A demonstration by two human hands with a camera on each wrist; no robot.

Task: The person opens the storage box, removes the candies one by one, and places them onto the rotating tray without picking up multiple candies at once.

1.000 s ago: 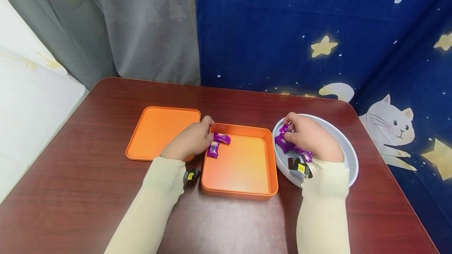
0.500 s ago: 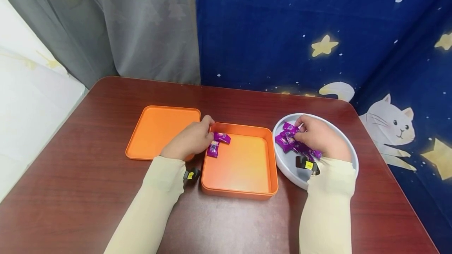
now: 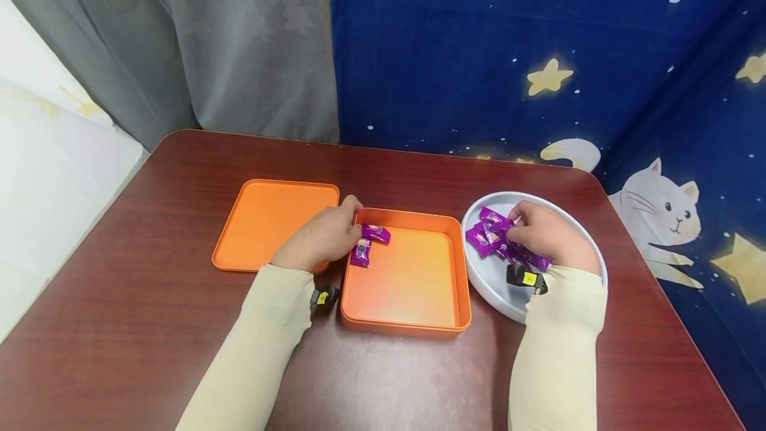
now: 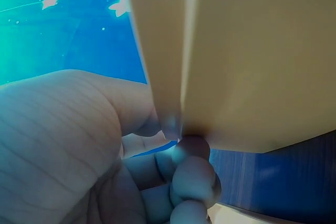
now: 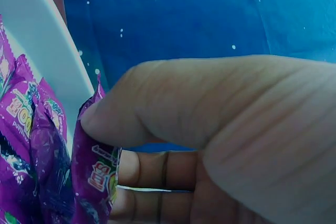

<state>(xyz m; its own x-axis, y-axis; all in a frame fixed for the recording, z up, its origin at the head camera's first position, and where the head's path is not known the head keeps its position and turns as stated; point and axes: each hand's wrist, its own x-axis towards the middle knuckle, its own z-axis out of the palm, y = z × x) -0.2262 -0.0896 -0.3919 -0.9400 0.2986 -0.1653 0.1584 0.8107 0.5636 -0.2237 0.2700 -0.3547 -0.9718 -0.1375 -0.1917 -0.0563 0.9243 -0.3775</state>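
Observation:
My left hand (image 3: 323, 235) grips the left wall of a square orange box (image 3: 413, 285); in the left wrist view the box's edge (image 4: 168, 77) sits between thumb and fingers. Inside the box, two purple-wrapped candies (image 3: 375, 233) lie near its upper left corner. Over a round white tray (image 3: 491, 301), my right hand (image 3: 553, 235) pinches a purple candy (image 5: 94, 171) between thumb and fingers. Several more purple candies (image 3: 489, 235) are heaped beside it on the tray's left side. The right hand and sleeve hide part of the tray.
A flat orange lid (image 3: 269, 218) lies on the brown table (image 3: 149, 318) left of the box, partly behind the left hand. The white tray stands close to the box's right side. A grey curtain (image 3: 257, 45) and a blue starry one (image 3: 449, 45) hang behind the table.
My right hand has shifted to the right across the tray, uncovering more of the candy heap. The left hand and the box have stayed put.

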